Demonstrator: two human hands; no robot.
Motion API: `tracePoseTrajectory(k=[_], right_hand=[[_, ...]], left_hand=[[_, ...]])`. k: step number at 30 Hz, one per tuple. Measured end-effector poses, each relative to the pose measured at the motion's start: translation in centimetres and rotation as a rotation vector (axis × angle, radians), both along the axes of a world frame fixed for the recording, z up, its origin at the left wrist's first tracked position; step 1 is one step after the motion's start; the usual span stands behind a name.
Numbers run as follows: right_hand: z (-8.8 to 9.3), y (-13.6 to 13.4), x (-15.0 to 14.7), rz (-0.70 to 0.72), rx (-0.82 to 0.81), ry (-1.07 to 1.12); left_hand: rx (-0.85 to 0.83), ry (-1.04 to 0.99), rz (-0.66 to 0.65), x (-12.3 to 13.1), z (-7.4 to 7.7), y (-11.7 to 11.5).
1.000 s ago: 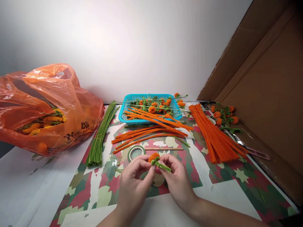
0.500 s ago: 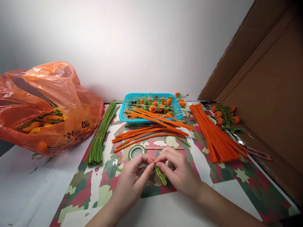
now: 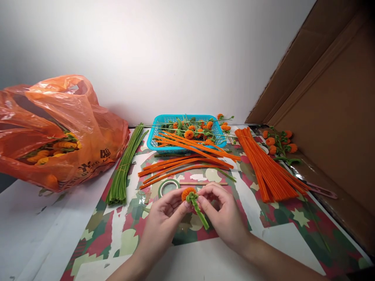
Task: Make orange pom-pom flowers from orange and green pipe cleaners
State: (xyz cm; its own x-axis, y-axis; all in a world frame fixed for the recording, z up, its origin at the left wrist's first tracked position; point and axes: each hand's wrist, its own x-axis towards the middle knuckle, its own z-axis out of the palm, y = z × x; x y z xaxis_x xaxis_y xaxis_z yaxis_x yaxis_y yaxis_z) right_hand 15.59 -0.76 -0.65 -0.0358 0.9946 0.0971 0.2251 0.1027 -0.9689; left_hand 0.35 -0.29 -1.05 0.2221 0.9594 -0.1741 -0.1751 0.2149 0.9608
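Note:
Both hands meet over the patterned mat (image 3: 263, 212) and pinch one small pipe-cleaner flower (image 3: 189, 193), an orange coil with a green stem (image 3: 201, 214) hanging down toward me. My left hand (image 3: 164, 224) grips the orange head from the left with thumb and fingertips. My right hand (image 3: 224, 216) pinches the green stem just under the head. A roll of green tape (image 3: 168, 187) lies flat just beyond my left fingers, and a thin wooden stick (image 3: 203, 183) lies beyond my right hand.
A turquoise basket (image 3: 152, 142) of finished flowers stands at the back. Loose orange pipe cleaners (image 3: 184, 162) lie before it, a thick orange bundle (image 3: 266, 168) to the right, a green bundle (image 3: 124, 168) to the left. An orange plastic bag (image 3: 55, 132) sits far left. Cardboard (image 3: 331, 109) walls the right.
The flower turned in my fingers: its orange head, hidden half a second ago, shows again on top, and the green stem now points down toward me. Both hands stayed in place.

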Motion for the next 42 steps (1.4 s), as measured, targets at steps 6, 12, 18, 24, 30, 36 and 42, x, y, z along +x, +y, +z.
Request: tracePoseTrajectory(k=[6,12,18,24,30,36,42], right_hand=[[1.0,0.2,0.8,0.163,0.203,-0.413],[0.6,0.4,0.8,0.236,0.199,-0.483],[0.9,0.4,1.1,0.226,0.189,-0.423],[1.3,0.5,1.3,0.189,0.364,-0.365],[0.8,0.4,1.1,0.161,0.284,-0.224],[1.0,0.2,0.7,0.146,0.173,-0.266],[0.6,0.0,0.6,0.167,0.086,-0.336]], left_hand=[[0.109,0.159,-0.004,-0.5,-0.2,-0.2],[0.282,0.325,-0.031,-0.7,-0.2,-0.2],[0.309,0.374,-0.046,-0.7,0.3,-0.3],[0.153,0.282,-0.092,-0.5,0.3,-0.2],[0.112,0.154,-0.075,-0.7,0.3,-0.5],[0.306,0.286,-0.046,-0.9,0.2,-0.3],[0.443,0.434,-0.015,-0.8,0.0,-0.3]])
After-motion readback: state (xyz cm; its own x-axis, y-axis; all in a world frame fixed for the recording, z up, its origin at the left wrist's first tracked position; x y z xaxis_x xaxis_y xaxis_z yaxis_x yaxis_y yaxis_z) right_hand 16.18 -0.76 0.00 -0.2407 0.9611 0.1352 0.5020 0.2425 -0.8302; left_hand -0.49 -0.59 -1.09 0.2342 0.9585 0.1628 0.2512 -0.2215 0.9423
